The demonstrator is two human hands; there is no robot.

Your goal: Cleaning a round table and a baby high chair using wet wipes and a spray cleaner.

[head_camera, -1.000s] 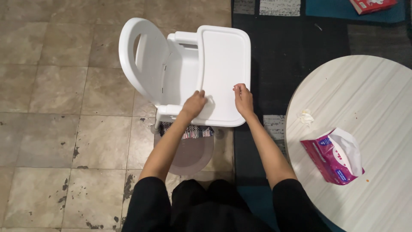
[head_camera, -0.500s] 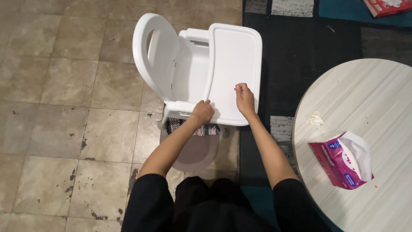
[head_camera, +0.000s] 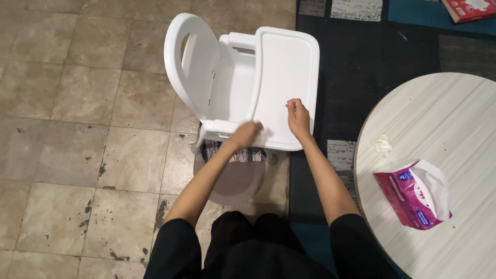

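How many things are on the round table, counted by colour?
Pink: 1, the tissue pack.
White: 1, the crumpled tissue.
Total: 2 things on the round table.

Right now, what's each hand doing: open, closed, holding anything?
Left hand: blurred on the white tray near edge; grip cannot be told.
Right hand: fingers curled on the tray, holding nothing visible.

I see a high chair (head_camera: 217,77) of smooth white plastic, its tray (head_camera: 284,77) faintly glossy. The floor tiles (head_camera: 77,129) look like matt stone, worn and chipped. The round table (head_camera: 444,134) has a pale wood-grain finish; on it sits a shiny plastic tissue pack (head_camera: 413,194).
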